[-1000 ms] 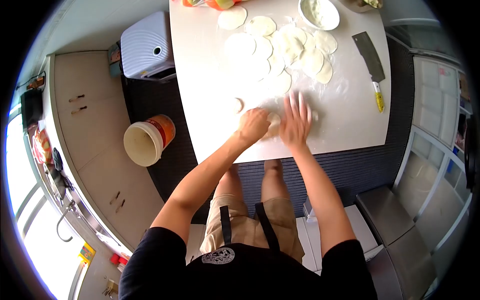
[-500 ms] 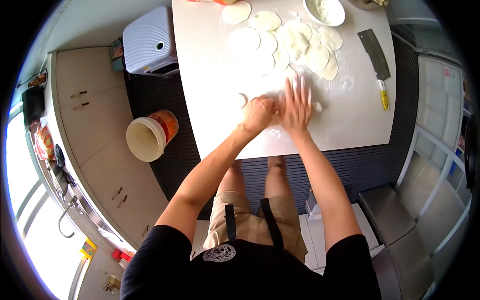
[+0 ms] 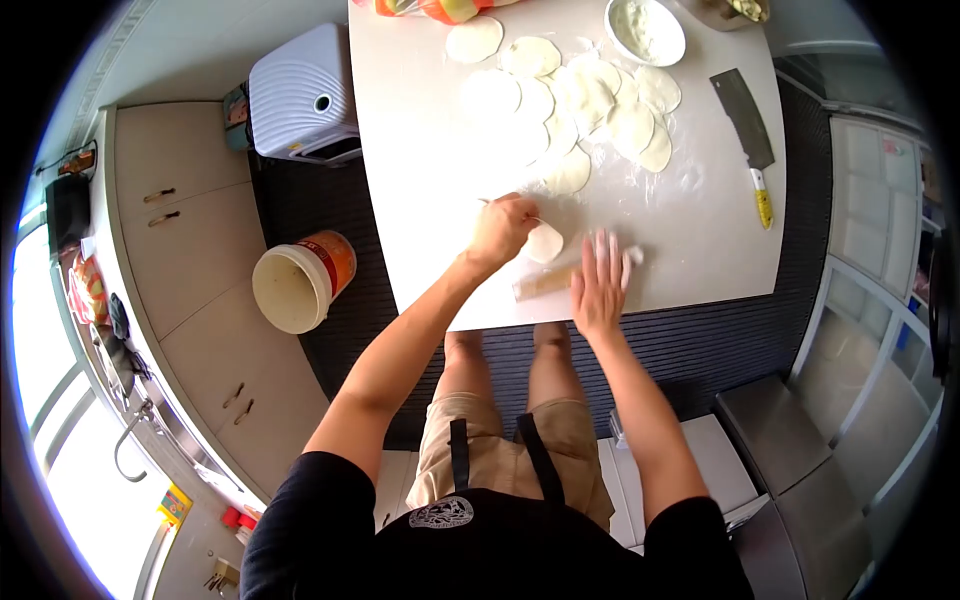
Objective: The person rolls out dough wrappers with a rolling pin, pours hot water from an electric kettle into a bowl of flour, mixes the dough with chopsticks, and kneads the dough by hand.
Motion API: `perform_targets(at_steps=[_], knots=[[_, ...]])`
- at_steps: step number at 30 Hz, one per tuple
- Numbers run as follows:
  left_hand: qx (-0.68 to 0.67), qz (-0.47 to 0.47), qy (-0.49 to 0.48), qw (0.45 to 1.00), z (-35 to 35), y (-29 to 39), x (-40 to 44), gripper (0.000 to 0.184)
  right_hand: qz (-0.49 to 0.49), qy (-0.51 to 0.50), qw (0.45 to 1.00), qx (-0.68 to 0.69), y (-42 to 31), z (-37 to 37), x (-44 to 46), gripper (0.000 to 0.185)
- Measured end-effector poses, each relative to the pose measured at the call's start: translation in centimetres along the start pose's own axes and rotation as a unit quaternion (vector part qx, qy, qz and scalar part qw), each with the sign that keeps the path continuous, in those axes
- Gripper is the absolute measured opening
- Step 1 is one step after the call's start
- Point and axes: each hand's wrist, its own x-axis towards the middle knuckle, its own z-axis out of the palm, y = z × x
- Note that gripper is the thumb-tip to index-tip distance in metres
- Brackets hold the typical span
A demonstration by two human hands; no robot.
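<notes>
My left hand (image 3: 505, 228) is closed, its fingertips pinching the edge of a small round dough wrapper (image 3: 545, 242) on the table. To its right, my right hand (image 3: 601, 282) lies flat with fingers stretched out over a short wooden rolling pin (image 3: 543, 284), near the table's front edge. The palm covers part of the pin. Just beyond the right fingers is a small pale piece of dough (image 3: 634, 256). Farther back, several rolled dough wrappers (image 3: 568, 172) lie spread and overlapping, some washed out by glare.
On the table's right lies a cleaver (image 3: 744, 120) with a yellow-and-white handle. A white bowl (image 3: 646, 32) with pale contents and a metal bowl (image 3: 728, 12) stand at the back. A colourful bag (image 3: 440, 8) is at the back left. A bucket (image 3: 292, 288) stands on the floor left.
The rolling pin has come nearer the front edge under my right hand, which also moved down. My left hand has shifted slightly left and now pinches the wrapper, which shows more fully.
</notes>
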Motion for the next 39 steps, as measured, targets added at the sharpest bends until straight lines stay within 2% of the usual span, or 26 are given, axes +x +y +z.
perform_targets(at_steps=[1,3,5,6,9,11,12,14,16,17,18,19,20,22,23,24,25,26,29,30,32,34,35,36,38,39], knots=[[-0.067,-0.053,-0.010,0.996,-0.7,0.2,0.1,0.019,0.000,-0.001,1.000,-0.011,0.0,-0.2,-1.1,0.053],[0.027,-0.018,-0.078,0.996,-0.8,0.1,0.5,0.017,0.005,0.009,1.000,-0.025,-0.3,0.2,0.7,0.052],[0.147,-0.006,-0.142,0.979,-0.8,1.4,0.3,0.014,0.015,0.048,0.999,-0.007,-2.0,0.2,8.8,0.052],[0.171,0.011,-0.106,0.980,-0.7,2.3,0.7,0.012,0.020,0.079,0.997,0.014,-2.7,-0.2,11.5,0.052],[0.138,0.031,-0.075,0.987,-1.0,1.3,1.7,0.014,0.030,0.090,0.995,0.026,-2.9,-0.1,11.4,0.052],[0.064,0.012,-0.076,0.995,-1.6,0.8,1.7,0.014,0.022,0.017,1.000,-0.009,-1.7,0.3,4.9,0.053],[0.052,-0.014,-0.085,0.995,-1.8,0.5,1.6,0.015,0.010,0.029,0.999,0.015,-0.7,0.9,1.1,0.054],[0.028,-0.068,-0.103,0.992,-1.8,0.0,1.4,0.015,0.010,0.014,1.000,0.003,-0.5,0.6,-0.9,0.052],[0.124,-0.038,-0.140,0.982,-1.4,1.4,1.2,0.013,0.026,-0.004,1.000,-0.014,-1.4,0.8,4.9,0.050],[0.160,-0.029,-0.136,0.977,-0.8,2.1,1.6,0.013,-0.002,0.051,0.999,-0.005,-1.8,0.6,8.6,0.050],[0.199,-0.018,-0.129,0.971,-0.4,2.3,2.1,0.012,0.032,0.065,0.997,0.009,-3.0,-0.3,12.0,0.051],[0.188,0.018,-0.051,0.981,0.1,1.7,2.2,0.011,0.043,0.084,0.995,0.022,-3.4,-0.4,13.3,0.053],[0.154,0.026,-0.049,0.986,-0.2,1.3,2.1,0.011,0.056,0.105,0.992,0.034,-3.7,-0.5,14.0,0.054],[0.081,0.045,-0.038,0.995,-1.1,1.0,2.5,0.012,0.031,0.051,0.998,-0.006,-2.5,0.4,8.7,0.056],[0.047,0.011,-0.040,0.998,-1.3,0.7,2.5,0.015,0.018,0.007,1.000,-0.008,-1.9,0.5,4.9,0.054],[0.028,-0.018,-0.059,0.998,-1.8,0.6,2.6,0.016,0.014,0.021,0.999,0.040,-1.3,0.6,1.3,0.052],[0.009,-0.049,-0.080,0.996,-2.1,0.4,2.5,0.016,0.017,0.007,0.999,0.028,-1.3,0.3,-0.2,0.052],[-0.010,-0.080,-0.100,0.992,-2.2,0.3,2.5,0.017,0.021,-0.007,1.000,0.018,-1.1,0.2,-0.8,0.051],[0.157,-0.023,-0.130,0.979,-1.4,1.9,2.2,0.014,-0.004,0.037,0.999,-0.008,-2.0,0.2,8.0,0.051],[0.213,-0.006,-0.138,0.967,-1.3,2.6,2.7,0.013,0.029,0.052,0.998,-0.002,-3.0,-0.7,11.2,0.052],[0.152,0.013,-0.097,0.984,-1.4,2.5,2.7,0.013,0.032,0.100,0.994,0.009,-3.2,-0.5,12.6,0.052],[0.072,0.033,-0.055,0.995,-1.9,1.5,2.8,0.014,0.025,0.015,0.999,-0.019,-2.5,0.0,7.1,0.052],[0.012,0.011,-0.038,0.999,-1.6,0.2,2.8,0.014,0.018,0.020,0.999,0.017,-1.6,1.1,3.2,0.053],[0.013,-0.016,-0.064,0.998,-1.9,0.4,2.9,0.015,0.019,-0.009,1.000,0.013,-1.4,0.3,0.1,0.052],[0.016,-0.072,-0.117,0.990,-2.3,0.5,2.9,0.015,0.025,-0.021,0.999,0.006,-1.4,0.3,-0.6,0.052],[0.092,0.004,-0.100,0.991,-1.8,0.3,2.7,0.016,0.021,-0.013,1.000,0.002,-1.7,0.1,1.6,0.052]])
